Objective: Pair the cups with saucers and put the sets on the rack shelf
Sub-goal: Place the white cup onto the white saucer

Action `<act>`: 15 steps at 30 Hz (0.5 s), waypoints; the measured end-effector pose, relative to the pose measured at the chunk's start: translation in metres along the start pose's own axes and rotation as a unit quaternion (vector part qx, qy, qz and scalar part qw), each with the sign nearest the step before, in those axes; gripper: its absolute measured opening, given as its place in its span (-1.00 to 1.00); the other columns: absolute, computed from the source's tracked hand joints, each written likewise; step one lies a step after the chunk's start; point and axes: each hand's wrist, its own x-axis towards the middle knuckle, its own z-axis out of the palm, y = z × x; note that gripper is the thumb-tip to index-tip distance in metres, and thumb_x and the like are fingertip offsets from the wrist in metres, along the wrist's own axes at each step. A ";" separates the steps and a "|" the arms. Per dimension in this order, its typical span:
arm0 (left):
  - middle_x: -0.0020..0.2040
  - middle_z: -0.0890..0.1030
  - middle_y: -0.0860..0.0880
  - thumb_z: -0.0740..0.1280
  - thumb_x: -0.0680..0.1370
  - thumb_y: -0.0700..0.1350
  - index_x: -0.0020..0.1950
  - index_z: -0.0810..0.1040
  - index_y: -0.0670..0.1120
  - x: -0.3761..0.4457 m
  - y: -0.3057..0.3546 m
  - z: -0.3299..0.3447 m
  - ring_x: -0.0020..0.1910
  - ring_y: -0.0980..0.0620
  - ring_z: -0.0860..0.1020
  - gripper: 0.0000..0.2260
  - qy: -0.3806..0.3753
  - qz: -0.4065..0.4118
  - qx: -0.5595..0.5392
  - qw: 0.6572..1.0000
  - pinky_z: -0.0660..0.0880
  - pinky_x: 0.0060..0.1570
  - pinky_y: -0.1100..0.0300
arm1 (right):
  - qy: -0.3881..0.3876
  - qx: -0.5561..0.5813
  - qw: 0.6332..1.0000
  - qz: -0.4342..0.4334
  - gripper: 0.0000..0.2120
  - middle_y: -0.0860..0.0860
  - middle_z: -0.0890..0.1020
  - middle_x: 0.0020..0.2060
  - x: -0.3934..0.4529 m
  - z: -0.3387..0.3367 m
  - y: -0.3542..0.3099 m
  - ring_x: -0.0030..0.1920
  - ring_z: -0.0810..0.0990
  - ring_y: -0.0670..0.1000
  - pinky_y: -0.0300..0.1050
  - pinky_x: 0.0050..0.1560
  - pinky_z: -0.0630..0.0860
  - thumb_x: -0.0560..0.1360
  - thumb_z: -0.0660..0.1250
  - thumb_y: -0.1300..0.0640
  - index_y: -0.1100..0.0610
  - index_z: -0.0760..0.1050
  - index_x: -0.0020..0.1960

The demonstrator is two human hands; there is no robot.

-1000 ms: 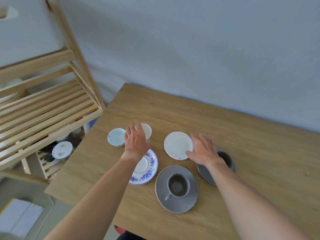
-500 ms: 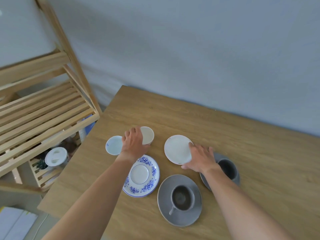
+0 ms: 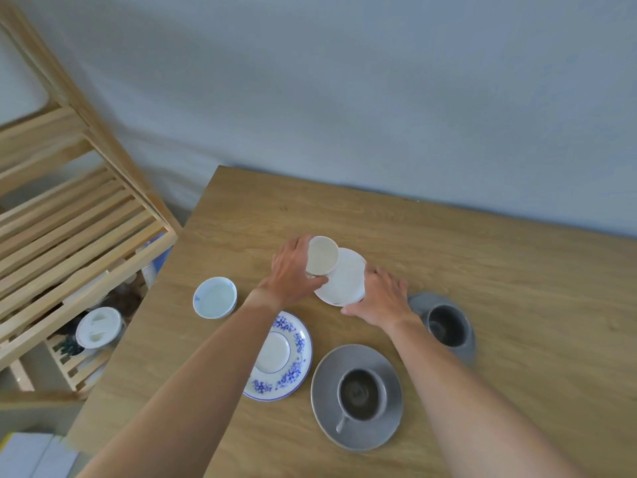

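Since the earlier frame, the cream cup [image 3: 322, 255] has been carried rightward by the left hand [image 3: 293, 274] and is now held over the left edge of the white saucer [image 3: 344, 281], whose near side has been taken up by the right hand [image 3: 381, 298]. The left grip is closed around the cup's side, with the cup's mouth tilted toward the camera. The right grip is narrow, fingers curled at the saucer's near-right rim; whether the saucer is lifted clear of the wooden surface [image 3: 482, 257] cannot be told.

A white cup with blue marks [image 3: 214, 297] is seen standing alone to the left of the left wrist. A blue-flowered saucer [image 3: 293, 360] lies bare near the front, partly covered by the left forearm. Beside it, a grey cup [image 3: 360, 393] is set on a grey saucer [image 3: 356, 432]. A second grey cup [image 3: 448, 326] on its grey saucer [image 3: 422, 300] is placed just behind the right wrist. The slatted wooden rack [image 3: 79, 219] is seen at the left, beside the surface.
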 end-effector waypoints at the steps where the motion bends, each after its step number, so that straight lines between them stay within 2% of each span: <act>1: 0.30 0.46 -0.14 0.53 0.34 -0.02 0.45 0.33 -0.13 0.000 0.001 0.003 0.28 -0.18 0.43 -0.27 -0.006 0.007 0.003 1.000 0.33 0.22 -0.03 | -0.001 0.004 1.000 -0.002 -0.13 0.07 0.49 0.29 0.001 0.000 0.001 0.36 0.41 0.14 0.13 0.33 0.29 0.29 0.55 -0.19 0.12 0.30 0.45; 8: 0.33 0.46 -0.09 0.46 0.32 0.04 0.47 0.30 -0.08 0.001 0.005 0.016 0.29 -0.19 0.44 -0.24 -0.042 0.059 0.037 0.997 0.40 0.24 -0.13 | 0.021 0.016 1.000 -0.006 -0.12 0.09 0.48 0.32 0.007 0.001 0.004 0.35 0.41 0.16 0.11 0.34 0.28 0.33 0.52 -0.20 0.13 0.25 0.49; 15: 0.35 0.45 -0.04 0.46 0.34 0.05 0.47 0.28 -0.04 0.001 0.016 0.021 0.33 -0.13 0.42 -0.26 -0.045 0.054 0.035 0.997 0.40 0.25 -0.11 | 0.039 0.003 0.999 0.000 -0.12 0.13 0.45 0.33 0.005 0.008 0.007 0.35 0.40 0.18 0.11 0.36 0.28 0.34 0.46 -0.25 0.13 0.23 0.49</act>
